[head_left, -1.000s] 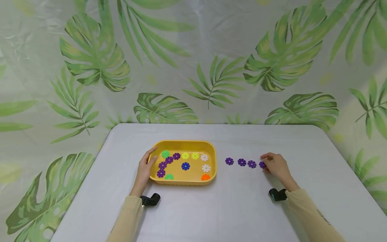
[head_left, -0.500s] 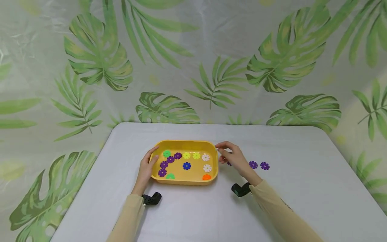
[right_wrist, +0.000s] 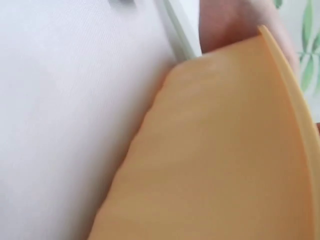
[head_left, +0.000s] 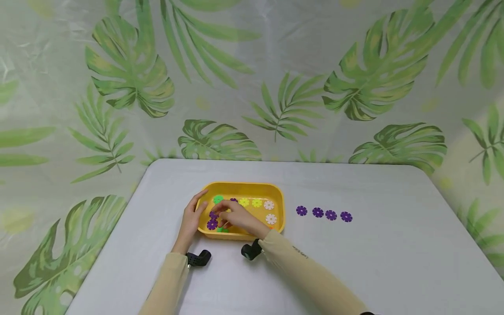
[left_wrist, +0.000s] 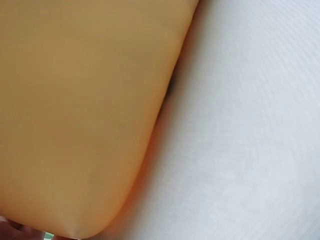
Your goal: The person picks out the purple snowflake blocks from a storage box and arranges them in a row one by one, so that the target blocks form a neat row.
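While beige sleeves [head_left: 162, 282] extend from the near side, left hand [head_left: 191, 216] holds the left end of the yellow plastic tray [head_left: 252, 190], thumb over the rim. Right hand [head_left: 236, 215] is over the tray's left half, fingers bent; can't tell whether they pinch anything. Notched purple plastic discs [head_left: 212, 224] lie just beside it, plus green discs [head_left: 218, 199], yellow discs [head_left: 244, 202], white discs [head_left: 269, 204]. Right of the tray, four-disc purple row [head_left: 318, 212] on the white tabletop [head_left: 393, 245]. Looks partway: four out, at least three purple remaining inside. Leaf-printed backdrop [head_left: 220, 65] behind.

Left hand [head_left: 190, 220] on the yellow tray [head_left: 245, 190], right hand [head_left: 237, 216] over its purple discs [head_left: 212, 225], fingertip contact unclear.
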{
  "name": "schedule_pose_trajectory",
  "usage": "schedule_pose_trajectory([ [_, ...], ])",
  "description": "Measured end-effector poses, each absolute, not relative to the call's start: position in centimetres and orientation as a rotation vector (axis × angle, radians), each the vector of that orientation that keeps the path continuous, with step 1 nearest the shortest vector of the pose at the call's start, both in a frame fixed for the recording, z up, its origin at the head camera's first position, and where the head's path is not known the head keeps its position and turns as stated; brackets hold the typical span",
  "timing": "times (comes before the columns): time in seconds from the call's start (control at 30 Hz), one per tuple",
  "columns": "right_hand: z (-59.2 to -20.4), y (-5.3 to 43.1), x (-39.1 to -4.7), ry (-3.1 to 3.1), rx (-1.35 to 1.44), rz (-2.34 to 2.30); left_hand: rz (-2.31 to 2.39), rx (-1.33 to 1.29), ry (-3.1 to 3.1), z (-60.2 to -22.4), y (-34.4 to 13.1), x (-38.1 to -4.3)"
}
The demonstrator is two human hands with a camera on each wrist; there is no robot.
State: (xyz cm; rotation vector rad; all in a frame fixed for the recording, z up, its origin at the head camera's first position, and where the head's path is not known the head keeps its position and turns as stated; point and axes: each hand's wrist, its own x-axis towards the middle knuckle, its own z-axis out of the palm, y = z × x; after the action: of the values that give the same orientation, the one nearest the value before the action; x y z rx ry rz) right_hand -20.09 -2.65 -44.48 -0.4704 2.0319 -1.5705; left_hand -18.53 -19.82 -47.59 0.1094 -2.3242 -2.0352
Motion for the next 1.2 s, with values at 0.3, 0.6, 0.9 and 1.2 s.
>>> schedule_pose_trajectory([
  [0.3, -45.2, -5.1, -20.0, 2.242, -0.686, -1.197, -1.977, 0.089, -2.321, -48.9, -20.1, -19.0],
  [0.6, -45.2, -5.9, -20.4, 2.319, -0.796, -1.047, -1.986, 0.066, -2.283, -48.9, -20.0, -19.1],
  [0.9, -45.6, -5.6, -20.6, 2.311, -0.770, -1.044, -1.999, 0.090, -2.285, -49.0, -20.0, -19.0],
  [1.2, -45.9, -5.6, -20.5, 2.367, -0.858, -0.960, -2.009, 0.096, -2.280, -49.0, -20.1, -19.0],
])
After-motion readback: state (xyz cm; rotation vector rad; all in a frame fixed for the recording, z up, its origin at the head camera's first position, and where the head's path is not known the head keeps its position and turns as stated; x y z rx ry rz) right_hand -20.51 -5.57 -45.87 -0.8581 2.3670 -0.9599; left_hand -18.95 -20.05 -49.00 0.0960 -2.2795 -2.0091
